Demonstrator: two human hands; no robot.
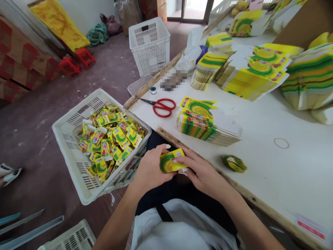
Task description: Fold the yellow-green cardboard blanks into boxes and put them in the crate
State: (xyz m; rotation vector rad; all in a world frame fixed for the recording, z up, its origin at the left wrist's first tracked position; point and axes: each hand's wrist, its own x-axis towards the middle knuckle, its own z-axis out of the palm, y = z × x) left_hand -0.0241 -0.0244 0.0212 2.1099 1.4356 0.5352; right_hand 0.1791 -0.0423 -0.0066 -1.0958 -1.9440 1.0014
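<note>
Both hands meet over my lap at the table's front edge, closed around one small yellow and green carton (168, 162). My left hand (151, 166) grips its left end, the thumb near the top. From the other side my right hand (199, 170) has its fingers on the carton's face and right end. The undersides of the fingers are hidden. Just beyond, a stack of flat printed cartons (197, 119) lies on the white table (262, 159). To my left stands a white plastic crate (78, 173) holding many similar small cartons (121, 137).
Red-handled scissors (163, 107) and a small spool (153, 90) lie near the table's left edge. More carton stacks (255, 76) stand farther back. A rubber band (281, 143) and a crumpled green leaf-like piece (234, 163) are at right. Another white crate (149, 45) stands on the floor.
</note>
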